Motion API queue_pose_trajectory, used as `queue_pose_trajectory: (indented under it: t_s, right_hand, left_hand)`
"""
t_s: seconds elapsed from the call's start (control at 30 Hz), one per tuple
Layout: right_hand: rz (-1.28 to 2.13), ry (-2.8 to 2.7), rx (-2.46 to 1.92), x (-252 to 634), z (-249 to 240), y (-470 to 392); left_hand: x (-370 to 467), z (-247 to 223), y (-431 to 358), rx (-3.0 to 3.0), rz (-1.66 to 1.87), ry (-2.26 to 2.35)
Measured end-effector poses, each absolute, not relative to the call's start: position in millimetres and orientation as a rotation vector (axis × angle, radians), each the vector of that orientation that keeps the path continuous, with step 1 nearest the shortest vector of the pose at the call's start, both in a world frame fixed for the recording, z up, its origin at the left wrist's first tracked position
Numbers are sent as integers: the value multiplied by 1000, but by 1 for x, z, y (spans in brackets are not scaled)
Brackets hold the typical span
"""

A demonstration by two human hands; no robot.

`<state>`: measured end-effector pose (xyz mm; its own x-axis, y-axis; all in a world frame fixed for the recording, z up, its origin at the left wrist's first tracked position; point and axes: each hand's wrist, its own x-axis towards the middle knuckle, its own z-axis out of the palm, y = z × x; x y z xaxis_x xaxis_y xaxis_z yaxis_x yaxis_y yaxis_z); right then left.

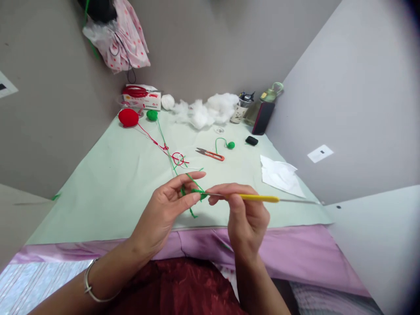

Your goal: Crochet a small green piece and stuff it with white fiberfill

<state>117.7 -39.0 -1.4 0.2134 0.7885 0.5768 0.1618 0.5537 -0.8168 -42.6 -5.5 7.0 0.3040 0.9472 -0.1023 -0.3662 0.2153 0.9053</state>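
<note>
Between thumb and fingers, my left hand (173,197) pinches a small green crochet piece (203,195), with green yarn running over its raised index finger. My right hand (245,214) grips a crochet hook (259,198) with a yellow handle, held like a pen. The hook's metal tip meets the green piece at my left fingertips; the exact stitch is hidden. A short green tail dangles below the left hand. The working strand leads back toward a green yarn ball (152,115) at the far left of the table.
Thread snips (211,154) lie mid-table near a small green crocheted ball (231,145). A red yarn ball (128,117) with loose strands sits left. White stuffing (210,109), a pen cup (240,109), a phone (263,118) and a bottle stand behind. White tissue (281,175) lies right.
</note>
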Motion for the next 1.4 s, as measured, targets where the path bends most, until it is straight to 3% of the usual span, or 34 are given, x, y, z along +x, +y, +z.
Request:
queue_pose_trajectory:
  t_s: [0.3,0.5,0.77,0.9,1.03,1.1,1.27,1.4]
  right_hand:
    - [193,-1570,-914,123,-10,-43]
    - [-314,-1694,-984,125,-30,-39]
    - [452,-1249,-903,124,-12,-31]
    - [388,-1378,-961,121,-15,-31]
    - [-44,-1564,-1007,118,-25,-33]
    - [-102,-1564,-987,120,-25,-33]
    - [457,-1230,-911,127,-14,-29]
    - [614,-1237,-893,126,-13,-27]
  left_hand:
    - [-36,2,-5,1029,1101,805]
    - [-26,6,-4,715,951,705]
    - [-30,6,2,752,925,663]
    - [-28,3,-2,958,1015,749]
    - [-26,0,1,790,975,701]
    - [-27,0,5,651,886,628]
    - [-31,1,9,657,911,626]
    - [-31,-1,4,891,957,683]
